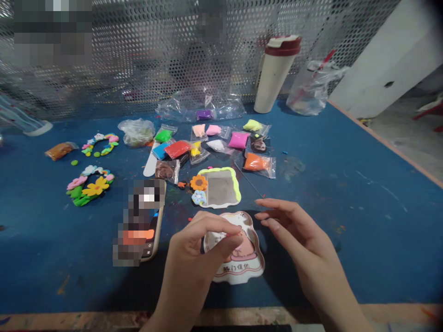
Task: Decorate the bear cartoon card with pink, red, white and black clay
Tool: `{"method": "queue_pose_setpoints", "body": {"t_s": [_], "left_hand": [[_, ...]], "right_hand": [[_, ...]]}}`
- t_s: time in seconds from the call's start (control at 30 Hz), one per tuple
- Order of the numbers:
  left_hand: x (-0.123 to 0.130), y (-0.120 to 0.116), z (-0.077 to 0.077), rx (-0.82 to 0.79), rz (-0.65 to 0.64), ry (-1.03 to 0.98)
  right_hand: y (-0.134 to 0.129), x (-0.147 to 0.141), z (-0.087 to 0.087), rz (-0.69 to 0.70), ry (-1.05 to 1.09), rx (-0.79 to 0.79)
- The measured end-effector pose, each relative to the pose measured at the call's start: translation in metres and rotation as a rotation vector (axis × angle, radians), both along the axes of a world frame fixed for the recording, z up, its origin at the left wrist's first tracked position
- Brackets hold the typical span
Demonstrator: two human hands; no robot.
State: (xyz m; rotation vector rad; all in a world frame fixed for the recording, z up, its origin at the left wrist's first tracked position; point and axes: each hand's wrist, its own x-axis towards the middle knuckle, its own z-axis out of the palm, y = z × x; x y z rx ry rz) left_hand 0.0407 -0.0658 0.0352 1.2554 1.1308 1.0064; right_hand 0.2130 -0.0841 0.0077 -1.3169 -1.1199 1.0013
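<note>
My left hand is closed, thumb and index finger pinched together above a printed card with a wavy edge. What the pinch holds, if anything, is too small to make out. My right hand hovers to the right of the card, its fingers apart and nothing visible between them. Just beyond its fingertips is a thin metal rod. Past the card lies a small mirror with a wavy frame. Yellow-green clay lines its right side, and an orange flower and a blue flower sit at its left.
Bags of coloured clay, including a red one and an orange one, lie behind the mirror. A phone and two clay flower rings are at left. A tumbler stands at the back by a mesh panel.
</note>
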Motion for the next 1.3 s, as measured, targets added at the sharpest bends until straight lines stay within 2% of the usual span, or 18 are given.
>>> {"method": "queue_pose_setpoints", "body": {"t_s": [0.2,0.6,0.7,0.8,0.87,1.0,1.07,1.2,1.3], "left_hand": [[0.002,0.0,0.001,-0.038,0.002,0.025],[0.003,0.0,0.003,0.073,0.063,0.145],[0.003,0.0,0.004,0.128,0.053,0.182],[0.003,0.0,0.006,0.097,0.027,0.161],[0.004,0.0,0.007,0.049,-0.014,0.132],[0.006,0.001,0.006,0.028,-0.083,0.095],[0.007,0.001,0.005,0.017,-0.115,0.095],[0.007,-0.002,0.007,-0.06,-0.178,0.093],[0.007,-0.005,0.011,-0.061,-0.081,0.112]], "right_hand": [[0.0,-0.001,0.001,0.021,-0.005,0.009],[0.001,0.0,0.001,0.079,0.025,-0.031],[0.001,0.0,0.001,0.085,0.02,-0.034],[0.0,0.0,0.002,0.082,-0.006,-0.019],[-0.002,0.0,0.004,0.087,-0.077,0.037],[-0.004,-0.006,0.012,0.209,-0.305,0.292],[-0.004,-0.01,0.015,0.234,-0.354,0.384],[-0.005,-0.013,0.018,0.178,-0.375,0.42],[-0.005,-0.013,0.017,0.157,-0.34,0.395]]}}
